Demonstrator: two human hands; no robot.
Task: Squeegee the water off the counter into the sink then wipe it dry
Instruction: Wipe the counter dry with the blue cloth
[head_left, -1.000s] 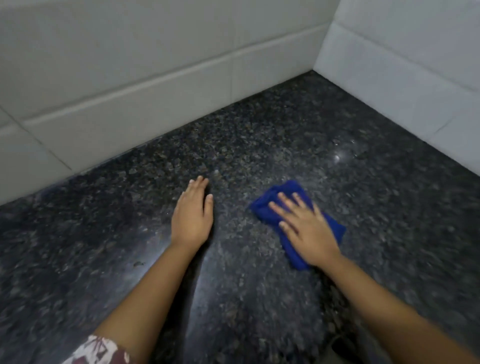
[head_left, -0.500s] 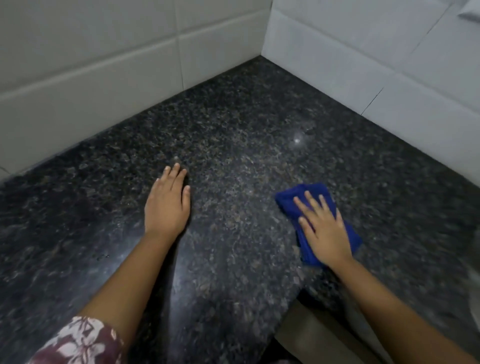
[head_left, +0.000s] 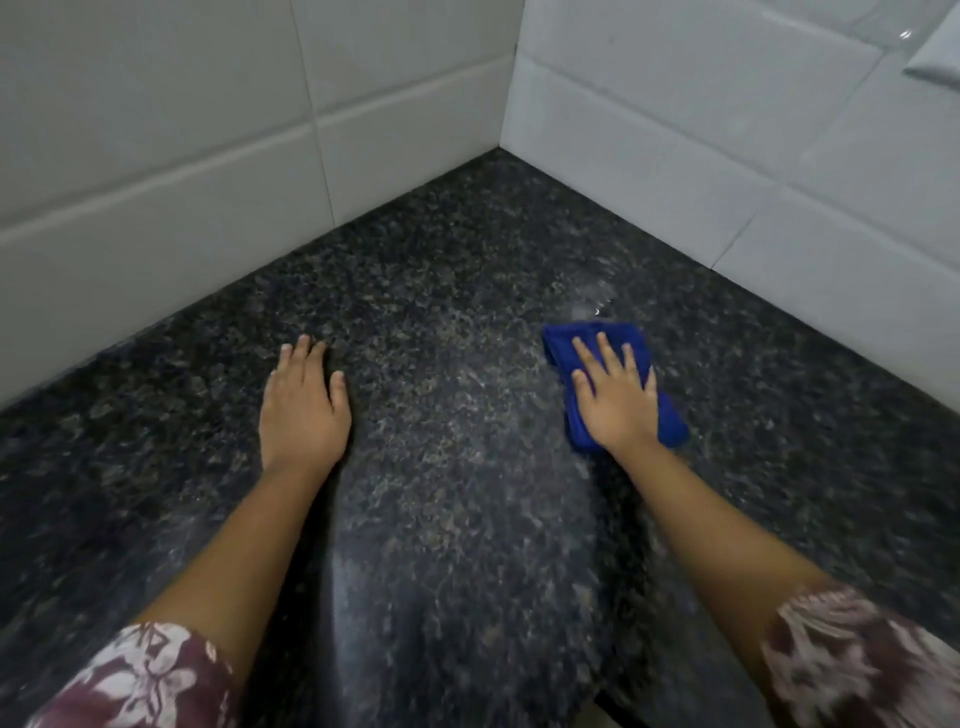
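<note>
The counter (head_left: 467, 291) is bounded behind by a left wall (head_left: 156, 156) and a right wall (head_left: 727, 130), which are joined in a corner ahead. The left hand (head_left: 301, 410) is laid flat on the counter, left of the middle. The right hand (head_left: 615, 400) is laid flat on a cloth (head_left: 670, 423), well apart to the right. A wet patch (head_left: 592, 306) is seen just behind the cloth, toward the right wall.
</note>
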